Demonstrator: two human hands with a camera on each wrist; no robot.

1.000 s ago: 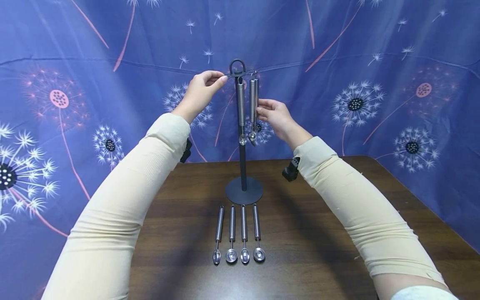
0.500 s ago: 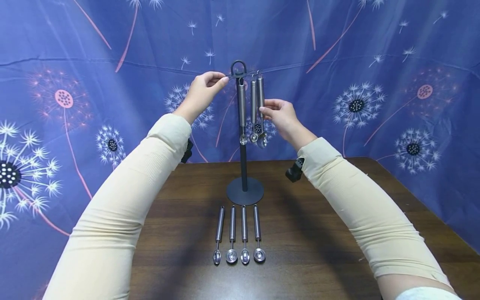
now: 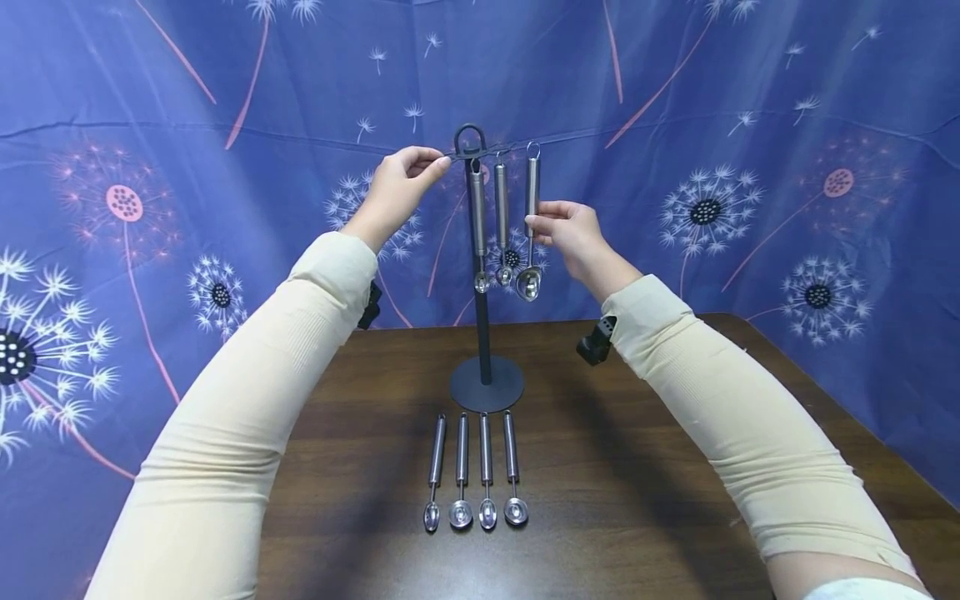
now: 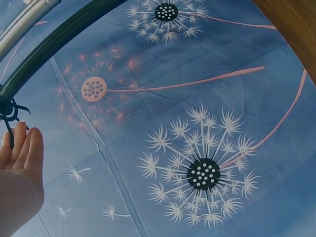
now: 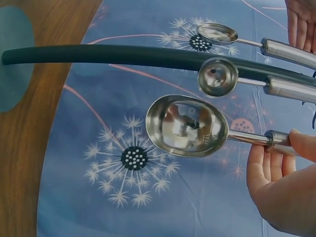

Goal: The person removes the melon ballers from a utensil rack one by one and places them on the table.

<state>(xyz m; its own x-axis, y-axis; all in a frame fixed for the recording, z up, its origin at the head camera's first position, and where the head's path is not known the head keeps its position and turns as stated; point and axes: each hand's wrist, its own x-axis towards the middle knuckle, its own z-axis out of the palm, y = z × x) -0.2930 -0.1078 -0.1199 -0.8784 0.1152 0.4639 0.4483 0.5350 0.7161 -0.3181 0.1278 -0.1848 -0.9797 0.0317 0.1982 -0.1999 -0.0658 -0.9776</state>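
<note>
A black stand (image 3: pixel 483 333) rises from a round base, with hooks at its top. My left hand (image 3: pixel 401 187) pinches a hook arm at the stand's upper left. My right hand (image 3: pixel 573 233) holds a steel scoop (image 3: pixel 532 187) by the lower handle, upright with the bowl down. The ring on its handle stands to the right of the hooks, apparently off them. In the right wrist view this scoop's large oval bowl (image 5: pixel 187 126) faces the camera. Two smaller scoops hang from the stand, one at the pole (image 3: pixel 477 212) and one right of it (image 3: pixel 502 208).
Several steel scoops (image 3: pixel 486 450) lie in a row on the brown wooden table (image 3: pixel 600 500), in front of the stand's base (image 3: pixel 487 396). Behind the table hangs a blue cloth (image 3: pixel 637 208) with dandelion prints.
My right hand has moved right with the scoop, out from beside the hanging one and away from the hooks. Its bowl has turned toward the head camera. My left hand stays at the stand's top.
</note>
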